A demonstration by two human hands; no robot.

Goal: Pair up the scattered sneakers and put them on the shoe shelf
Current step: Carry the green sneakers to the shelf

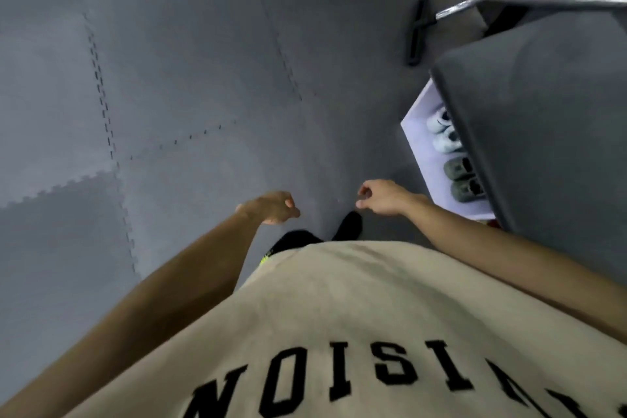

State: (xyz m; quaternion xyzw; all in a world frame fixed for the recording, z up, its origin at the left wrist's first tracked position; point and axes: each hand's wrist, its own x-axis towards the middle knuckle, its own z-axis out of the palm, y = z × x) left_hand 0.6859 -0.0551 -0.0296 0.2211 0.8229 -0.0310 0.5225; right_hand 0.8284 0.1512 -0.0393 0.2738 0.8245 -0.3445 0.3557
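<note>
while both hands hang empty over grey foam floor tiles (190, 85), two pairs of sneakers sit on the shoe shelf (420, 136) just beyond the right hand.

left hand (271, 207) and right hand (381, 197) hover apart with fingers loosely curled, holding nothing; wide bare floor opens ahead and to the left of them. past the right hand, the shelf's pale board carries a white pair (444, 132) at its far end and a grey pair (463, 178) nearer the hand, side by side, heels hidden under a dark grey top (543, 132) that covers most of the shelf. beyond it lie a black floor brush head (416, 30) and metal pole (543, 1), cut off at the frame edge. below the hands, black footwear (347, 226) shows partly behind a beige shirt (339, 316).
</note>
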